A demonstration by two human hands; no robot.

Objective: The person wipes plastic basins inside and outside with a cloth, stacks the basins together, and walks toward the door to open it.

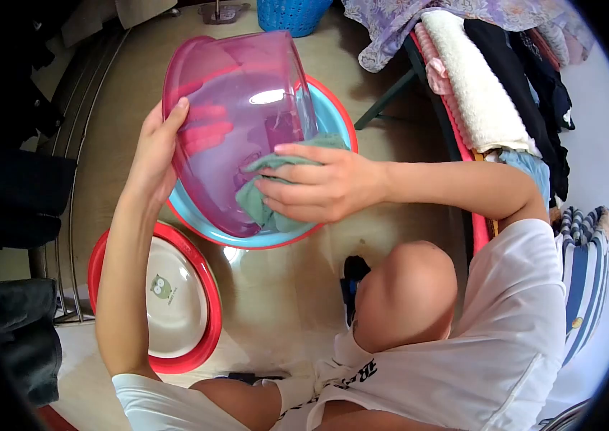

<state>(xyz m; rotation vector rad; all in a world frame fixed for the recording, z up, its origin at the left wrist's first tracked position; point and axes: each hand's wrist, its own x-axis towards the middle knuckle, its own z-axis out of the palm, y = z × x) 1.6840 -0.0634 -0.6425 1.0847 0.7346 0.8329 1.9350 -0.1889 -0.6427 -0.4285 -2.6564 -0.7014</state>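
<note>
A see-through pink plastic basin is held tilted on its side in front of me. My left hand grips its left rim, thumb outside and fingers showing through the pink wall. With my right hand I press a green cloth against the basin's lower right part. Below it on the floor stands a light blue basin with a red rim, partly hidden by the pink one; its contents cannot be made out.
At lower left, a red basin with a white, owl-printed bottom rests on the floor. A blue basket stands at the back. To the right, a bench carries a rolled white towel and dark clothes. Metal rack rails run along the left.
</note>
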